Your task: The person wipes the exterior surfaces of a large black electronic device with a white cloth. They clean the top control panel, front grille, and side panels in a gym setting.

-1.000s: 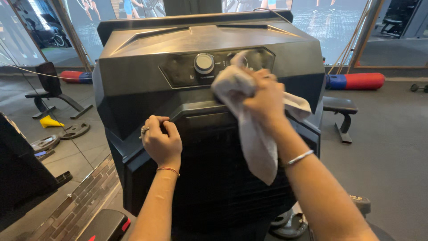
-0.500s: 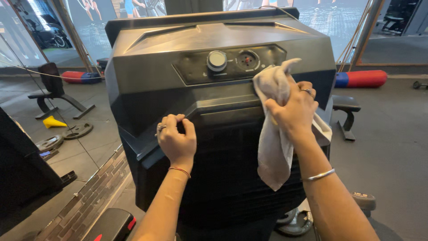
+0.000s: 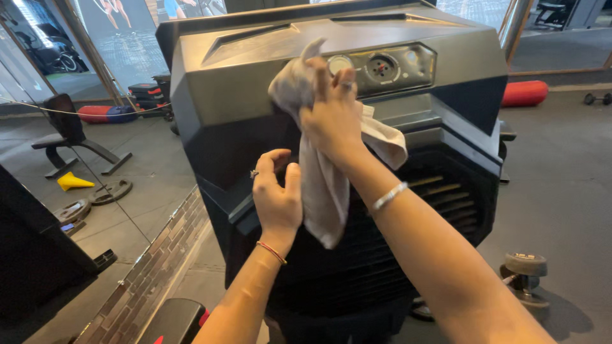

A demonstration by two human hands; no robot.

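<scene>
Right hand (image 3: 333, 111) fisted round a grey cloth (image 3: 322, 185), pressing it to the upper front of a big black cooler (image 3: 242, 83), just left of the dial panel (image 3: 389, 67) (loose end hangs down over the grille). Left hand (image 3: 277, 197) curled loosely, fingers bent, resting on the ledge below, gripping nothing. Dumbbell (image 3: 524, 271) on floor at right; yellow cone (image 3: 73, 182) far left.

The right hand (image 3: 333, 114) presses a grey cloth (image 3: 322, 172) against the black cooler (image 3: 242, 83).
</scene>
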